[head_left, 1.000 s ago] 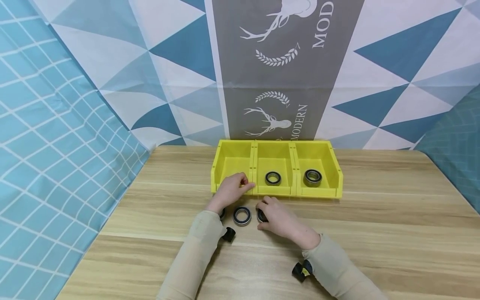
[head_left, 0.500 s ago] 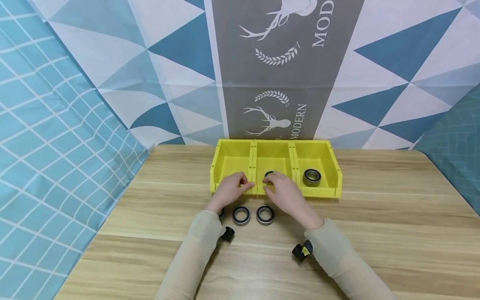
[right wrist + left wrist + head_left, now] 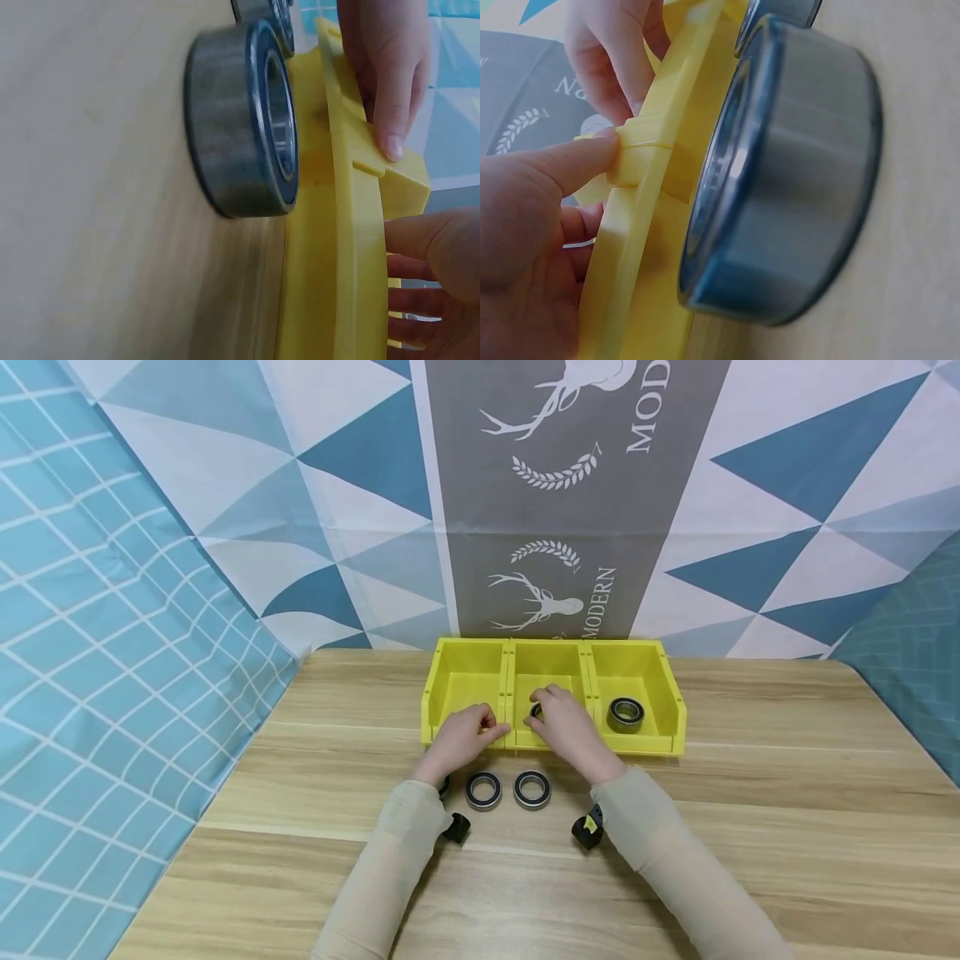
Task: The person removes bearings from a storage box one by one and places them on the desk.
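On the front rim of the left yellow bin [image 3: 468, 685], my left hand [image 3: 459, 739] rests near the divider. In the left wrist view its thumb [image 3: 592, 154] lies on the joint between bins, and the fingers are partly hidden behind the front wall. My right hand [image 3: 566, 727] reaches into the middle yellow bin [image 3: 546, 657], thumb and fingertips at a black-sealed ball bearing [image 3: 536, 711]. Most of that bearing is covered by the hand; I cannot tell whether it is gripped. Two ball bearings, one left [image 3: 483, 791] and one right [image 3: 532, 790], lie flat on the table before the bins.
Inside the right yellow bin [image 3: 637, 672] sits a thicker bearing [image 3: 626, 715]. Another bearing [image 3: 445, 787] shows partly beside my left wrist. The joined bins stand on the wooden table [image 3: 765, 793], close to the patterned backdrop [image 3: 375, 510].
My right hand has left the right-hand bearing on the table and moved forward into the middle bin, to the bearing there. The left hand has stayed in place.
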`<state>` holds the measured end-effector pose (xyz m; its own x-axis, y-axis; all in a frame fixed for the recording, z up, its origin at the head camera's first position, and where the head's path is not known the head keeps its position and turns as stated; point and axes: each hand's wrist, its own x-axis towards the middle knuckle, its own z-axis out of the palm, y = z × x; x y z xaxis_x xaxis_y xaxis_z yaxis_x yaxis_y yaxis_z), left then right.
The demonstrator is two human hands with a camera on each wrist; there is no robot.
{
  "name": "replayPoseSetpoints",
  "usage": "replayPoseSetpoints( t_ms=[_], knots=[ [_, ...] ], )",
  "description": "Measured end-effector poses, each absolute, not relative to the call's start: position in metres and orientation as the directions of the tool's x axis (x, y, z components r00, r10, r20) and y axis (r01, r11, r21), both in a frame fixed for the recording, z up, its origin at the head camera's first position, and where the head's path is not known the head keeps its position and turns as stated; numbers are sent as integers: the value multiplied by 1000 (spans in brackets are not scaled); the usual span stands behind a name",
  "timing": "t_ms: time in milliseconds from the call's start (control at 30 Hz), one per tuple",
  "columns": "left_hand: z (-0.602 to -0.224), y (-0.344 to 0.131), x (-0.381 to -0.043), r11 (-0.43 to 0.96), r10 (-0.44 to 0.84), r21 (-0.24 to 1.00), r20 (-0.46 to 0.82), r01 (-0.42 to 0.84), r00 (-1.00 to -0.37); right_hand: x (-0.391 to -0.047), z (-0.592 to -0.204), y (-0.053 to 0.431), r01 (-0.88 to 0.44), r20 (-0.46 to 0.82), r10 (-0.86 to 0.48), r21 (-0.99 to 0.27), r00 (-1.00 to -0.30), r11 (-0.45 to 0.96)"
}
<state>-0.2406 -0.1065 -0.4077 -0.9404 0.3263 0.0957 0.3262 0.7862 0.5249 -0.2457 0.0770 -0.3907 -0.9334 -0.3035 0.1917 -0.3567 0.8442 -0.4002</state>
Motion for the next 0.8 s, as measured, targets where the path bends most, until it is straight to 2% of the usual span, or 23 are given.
replayPoseSetpoints(
  t_ms=[467,800],
  knots=[
    [-406,-104,-242,778,330,538,90,324,-940,-265,-390,73,-231,-12,-252,-366,-968,902],
    [-405,-106,-239,779,319,540,97,320,-943,-274,-388,70,-224,-93,-264,-313,-960,923]
  ],
)
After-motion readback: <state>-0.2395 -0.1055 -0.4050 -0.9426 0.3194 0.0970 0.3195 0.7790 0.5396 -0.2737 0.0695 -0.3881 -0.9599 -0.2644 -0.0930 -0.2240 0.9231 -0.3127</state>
